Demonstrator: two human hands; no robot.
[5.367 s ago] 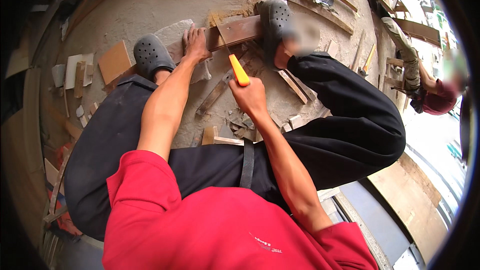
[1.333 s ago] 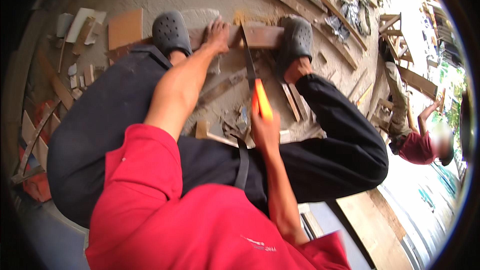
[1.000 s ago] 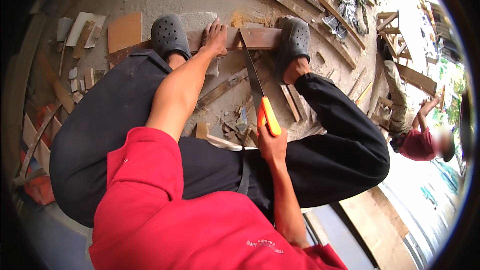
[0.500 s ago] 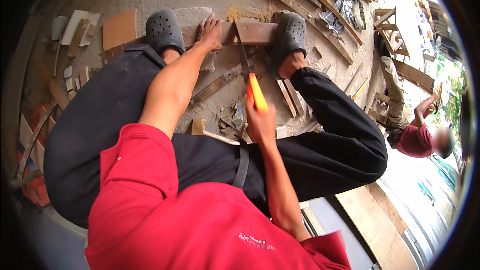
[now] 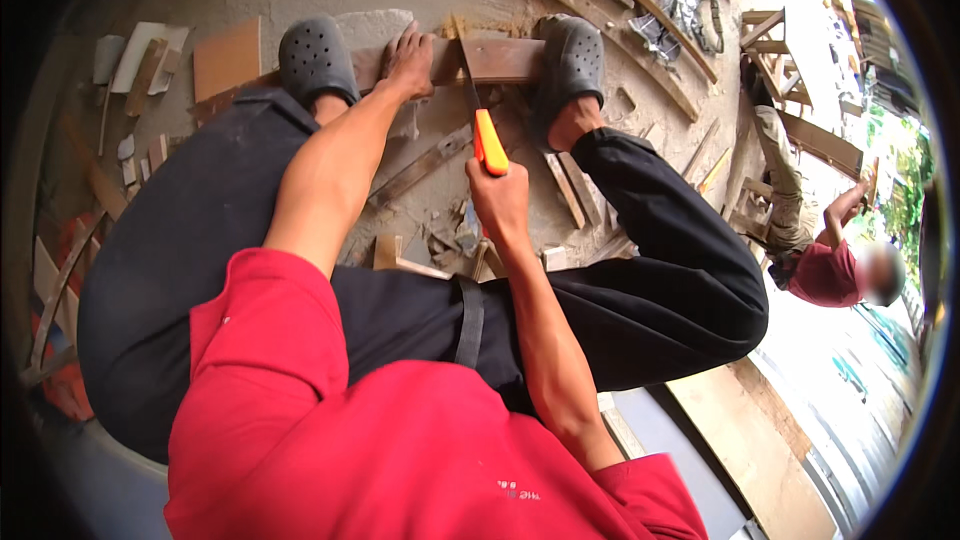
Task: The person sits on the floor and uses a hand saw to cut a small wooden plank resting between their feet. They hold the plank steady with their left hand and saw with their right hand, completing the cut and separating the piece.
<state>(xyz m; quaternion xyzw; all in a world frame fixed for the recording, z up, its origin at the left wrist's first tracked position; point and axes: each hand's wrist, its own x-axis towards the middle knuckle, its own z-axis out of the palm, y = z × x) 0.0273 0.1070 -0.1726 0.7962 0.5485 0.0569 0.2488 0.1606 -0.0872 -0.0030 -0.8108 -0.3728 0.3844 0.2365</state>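
A brown wooden plank lies crosswise on the ground, with a grey clog pressing on it at either end. My left hand rests flat on the plank beside the left clog, fingers stretched out toward the far side. My right hand is closed around the yellow-orange handle of a handsaw. The saw's dark blade crosses the plank between my left hand and the right clog. Sawdust is scattered just beyond the plank, by the blade's tip.
Wood offcuts and strips litter the ground between my legs. An orange-brown board lies left of the left clog. Long timbers stretch across the far right. A co-worker in a red shirt is at the right, beside a wooden frame.
My right hand has pushed the saw away from me, bringing its handle closer to the plank. My left hand stays on the plank. The view has shifted slightly.
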